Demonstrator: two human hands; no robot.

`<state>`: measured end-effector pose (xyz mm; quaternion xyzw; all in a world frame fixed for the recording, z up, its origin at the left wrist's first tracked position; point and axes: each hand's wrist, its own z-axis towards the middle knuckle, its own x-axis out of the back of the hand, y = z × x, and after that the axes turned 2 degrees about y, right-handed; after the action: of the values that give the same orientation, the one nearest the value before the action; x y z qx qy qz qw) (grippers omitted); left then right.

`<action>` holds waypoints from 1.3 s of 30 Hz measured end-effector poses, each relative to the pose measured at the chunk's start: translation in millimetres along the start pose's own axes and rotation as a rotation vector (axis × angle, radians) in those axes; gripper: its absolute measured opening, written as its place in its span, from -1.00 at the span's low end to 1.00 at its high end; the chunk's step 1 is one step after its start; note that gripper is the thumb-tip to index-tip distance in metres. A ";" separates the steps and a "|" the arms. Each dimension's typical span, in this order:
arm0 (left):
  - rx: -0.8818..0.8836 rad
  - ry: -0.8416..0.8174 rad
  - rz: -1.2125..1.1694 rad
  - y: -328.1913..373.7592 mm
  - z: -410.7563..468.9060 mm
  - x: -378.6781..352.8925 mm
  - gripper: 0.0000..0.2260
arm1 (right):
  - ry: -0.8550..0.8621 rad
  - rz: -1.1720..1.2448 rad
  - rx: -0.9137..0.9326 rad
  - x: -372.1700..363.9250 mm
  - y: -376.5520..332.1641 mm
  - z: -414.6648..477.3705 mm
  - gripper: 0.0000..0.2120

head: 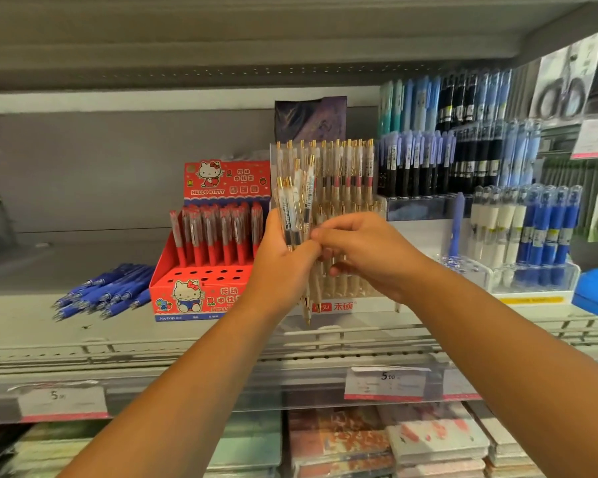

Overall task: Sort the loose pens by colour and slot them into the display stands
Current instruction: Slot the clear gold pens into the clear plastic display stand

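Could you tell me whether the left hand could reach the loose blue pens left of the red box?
Reach yes, probably: nothing stands before the blue pens. But the left hand grips a bundle of clear pens, so picking them up looks unlikely.

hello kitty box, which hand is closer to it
Left. The left hand, gripping pens, sits at the right edge of the Hello Kitty box; the right hand is farther right.

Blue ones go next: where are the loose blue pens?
Head view, left on the shelf: the blue pens lie flat beside the red stand.
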<state>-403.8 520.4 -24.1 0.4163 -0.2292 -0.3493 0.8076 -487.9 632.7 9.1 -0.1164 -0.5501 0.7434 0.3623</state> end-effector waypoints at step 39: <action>0.009 0.058 -0.118 -9.4 8.6 0.1 -0.59 | 0.520 -0.616 0.207 78.1 44.1 22.4 -0.59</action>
<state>-412.9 512.1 -27.2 0.4428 -0.1823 -0.3831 0.7899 -574.3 662.5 -4.8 -0.0933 -0.3719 0.5974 0.7043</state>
